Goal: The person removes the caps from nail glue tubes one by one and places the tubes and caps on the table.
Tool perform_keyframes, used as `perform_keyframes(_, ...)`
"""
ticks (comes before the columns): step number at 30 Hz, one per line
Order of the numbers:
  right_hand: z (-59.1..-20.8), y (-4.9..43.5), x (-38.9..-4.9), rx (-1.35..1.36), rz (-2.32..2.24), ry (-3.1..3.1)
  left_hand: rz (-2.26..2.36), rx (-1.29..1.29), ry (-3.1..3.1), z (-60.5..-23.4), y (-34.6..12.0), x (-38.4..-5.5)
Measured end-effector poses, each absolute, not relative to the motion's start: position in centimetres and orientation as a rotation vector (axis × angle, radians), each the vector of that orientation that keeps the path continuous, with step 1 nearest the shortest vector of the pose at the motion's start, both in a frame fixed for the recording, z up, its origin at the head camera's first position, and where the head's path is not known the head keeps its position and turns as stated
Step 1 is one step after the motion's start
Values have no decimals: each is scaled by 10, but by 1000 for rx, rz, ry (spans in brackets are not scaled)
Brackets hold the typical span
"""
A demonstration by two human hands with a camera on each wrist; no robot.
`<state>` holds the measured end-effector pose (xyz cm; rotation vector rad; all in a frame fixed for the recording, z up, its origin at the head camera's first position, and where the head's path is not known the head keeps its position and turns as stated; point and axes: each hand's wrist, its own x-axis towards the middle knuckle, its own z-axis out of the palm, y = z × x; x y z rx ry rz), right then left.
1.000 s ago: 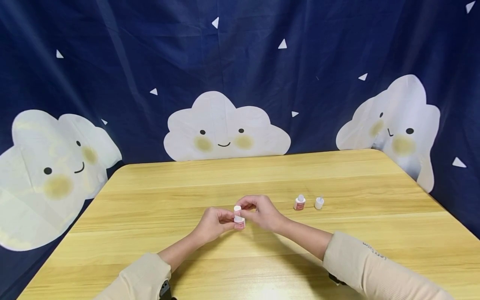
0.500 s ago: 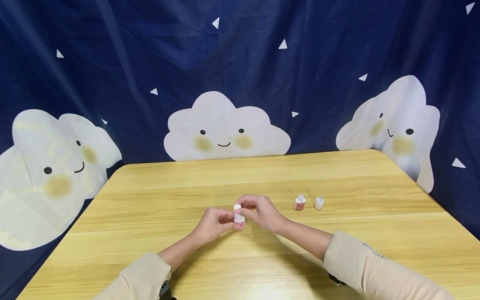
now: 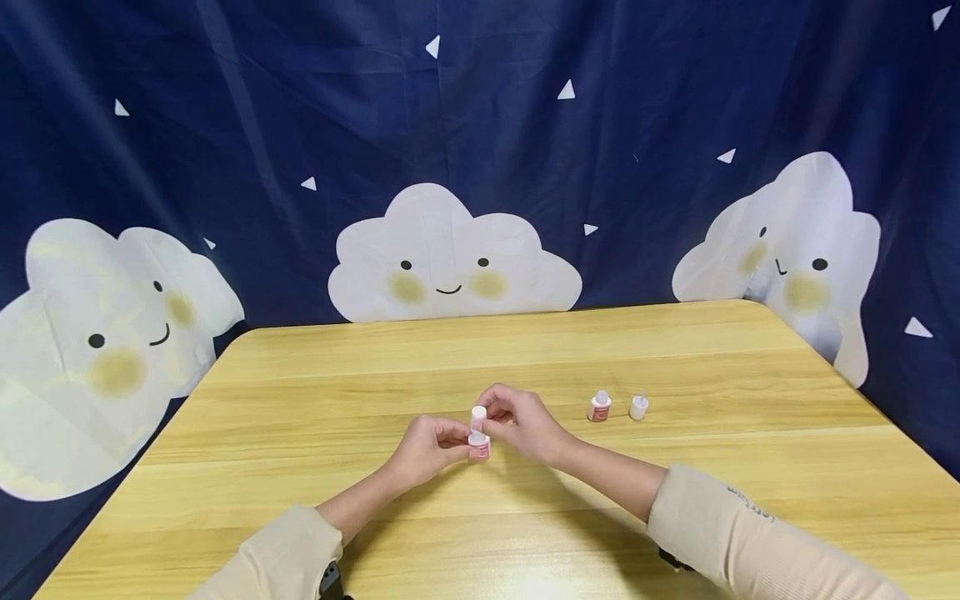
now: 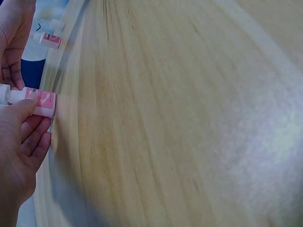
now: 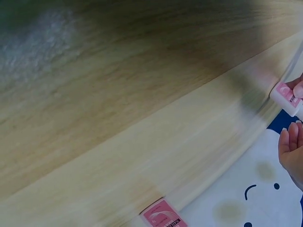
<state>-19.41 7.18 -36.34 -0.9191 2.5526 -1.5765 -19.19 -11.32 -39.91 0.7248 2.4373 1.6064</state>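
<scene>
A small white bottle [image 3: 480, 448] with a pink label stands upright on the table, pinched between the thumb and fingers of my left hand [image 3: 424, 450]. My right hand [image 3: 527, 427] pinches a white cap [image 3: 479, 413] just above the bottle, with a pale neck or nozzle showing between them. In the left wrist view the same bottle [image 4: 43, 101] has the left thumb across its label and the cap [image 4: 4, 93] beside its top. The right wrist view shows part of the bottle [image 5: 285, 98] and the right hand [image 5: 293, 151] at the right edge.
A second pink-labelled bottle [image 3: 599, 408], its pale top uncovered, stands to the right on the wooden table [image 3: 360, 383]. Beside it is a small white cap [image 3: 638, 407]. Behind the table hangs a dark blue curtain [image 3: 510, 133] with cloud prints.
My right hand has lifted the cap slightly, and it has shifted a little to the right, opening a gap above the bottle. My left hand and the bottle have stayed put.
</scene>
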Motion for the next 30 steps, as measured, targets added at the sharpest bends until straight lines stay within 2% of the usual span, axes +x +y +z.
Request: perform_keyframes(30,-353,74,-199,-952,-1490,2529,1610,709,2448,-400,-113,-192)
